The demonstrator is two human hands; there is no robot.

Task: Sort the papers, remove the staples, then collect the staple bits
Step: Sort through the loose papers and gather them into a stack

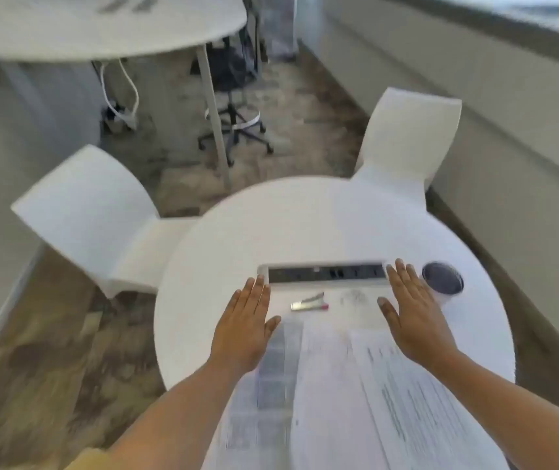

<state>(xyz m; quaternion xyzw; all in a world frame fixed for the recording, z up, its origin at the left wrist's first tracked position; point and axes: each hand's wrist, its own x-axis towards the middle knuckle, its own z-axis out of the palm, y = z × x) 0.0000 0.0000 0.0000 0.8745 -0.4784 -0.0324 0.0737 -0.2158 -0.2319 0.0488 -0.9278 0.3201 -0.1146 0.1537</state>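
Note:
Printed papers (332, 385) lie spread over the near part of a round white table (305, 218), blurred by head motion. A small silver staple remover (308, 303) with a pink tip lies just beyond them, between my hands. My left hand (246, 329) is stretched out flat with straight fingers, over the left edge of the papers. My right hand (410, 310) is also flat and open, over the right side of the papers. Neither hand holds anything. No staple bits can be made out.
A power socket strip (325, 273) is set into the table past my fingertips. A dark-lidded white cup (442, 281) stands right of my right hand. Two white chairs (98, 218) (403, 137) flank the table; a larger table (101, 25) and an office stool (237, 130) are behind.

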